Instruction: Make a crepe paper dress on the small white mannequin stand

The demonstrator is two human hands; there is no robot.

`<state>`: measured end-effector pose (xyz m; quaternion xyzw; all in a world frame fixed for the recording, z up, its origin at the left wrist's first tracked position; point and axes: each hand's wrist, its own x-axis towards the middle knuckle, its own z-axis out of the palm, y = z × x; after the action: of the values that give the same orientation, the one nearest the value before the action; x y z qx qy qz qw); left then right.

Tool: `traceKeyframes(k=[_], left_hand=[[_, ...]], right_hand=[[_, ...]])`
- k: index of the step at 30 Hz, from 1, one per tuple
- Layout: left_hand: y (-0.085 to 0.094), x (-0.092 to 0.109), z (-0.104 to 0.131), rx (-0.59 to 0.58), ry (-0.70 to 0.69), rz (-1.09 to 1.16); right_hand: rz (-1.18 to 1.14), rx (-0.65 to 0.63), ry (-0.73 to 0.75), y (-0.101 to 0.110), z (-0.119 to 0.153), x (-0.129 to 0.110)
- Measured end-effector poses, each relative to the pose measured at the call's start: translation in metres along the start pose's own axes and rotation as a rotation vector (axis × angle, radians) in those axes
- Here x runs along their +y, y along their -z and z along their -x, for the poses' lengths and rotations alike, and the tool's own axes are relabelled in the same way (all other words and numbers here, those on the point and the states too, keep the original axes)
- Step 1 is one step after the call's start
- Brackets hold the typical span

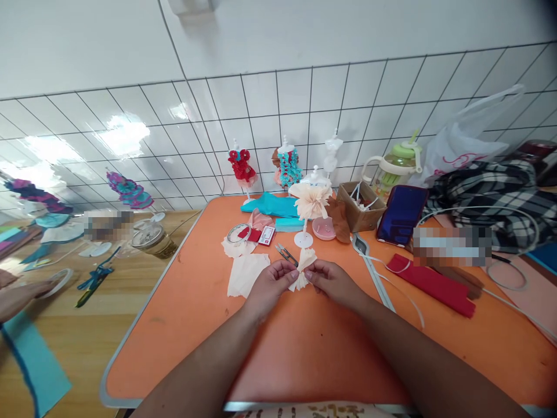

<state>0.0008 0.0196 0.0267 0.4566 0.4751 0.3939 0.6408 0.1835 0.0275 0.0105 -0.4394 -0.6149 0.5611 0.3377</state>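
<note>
- Because the cream paper piece (307, 261) flares above and below a narrow waist, both hands pinch it there, which probably holds the gathers tight; the piece is just above the orange bench (191, 331), in front of the wearer.
- The left hand (270, 284) has its thumb and fingers closed on the waist from one side, and the right hand (331, 282) has its own closed from the other, so the pull seems balanced.
- Just beyond the left hand lie the small snips (286, 254), presumably for an easy reach.
- The pale sheet (248, 275) lies flat to the left, likely to save it from creasing.
- Beyond the hands, the cream-ruffled dress form (312, 199) stands upright on its round base, perhaps close by for comparing the ruffles.
- Beside it, the pink dish (324, 228) seems placed to stop tiny items from scattering.
- Farther back, near the tiled wall (261, 96), the red-flowered form (241, 165) and the turquoise-trimmed form (288, 165) stand apart, probably out of the elbows' way.
</note>
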Motion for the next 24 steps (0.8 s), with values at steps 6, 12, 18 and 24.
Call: traceKeyframes(k=[6,12,18,24], left_hand=[[-0.005,-0.007,-0.001,0.025,-0.078,-0.092],[-0.006,-0.006,0.003,-0.168,0.114,0.235],[0.006,-0.008,-0.006,-0.058,0.029,0.099],[0.034,-0.025,-0.028,0.159,-0.277,-0.619]], right_hand=[[0.124,0.167,0.079,-0.008,-0.001,-0.001],[-0.142,-0.096,-0.001,0.003,-0.003,0.002],[-0.282,-0.139,-0.037,0.009,-0.002,-0.001],[-0.280,-0.016,-0.077,0.007,-0.007,0.002]])
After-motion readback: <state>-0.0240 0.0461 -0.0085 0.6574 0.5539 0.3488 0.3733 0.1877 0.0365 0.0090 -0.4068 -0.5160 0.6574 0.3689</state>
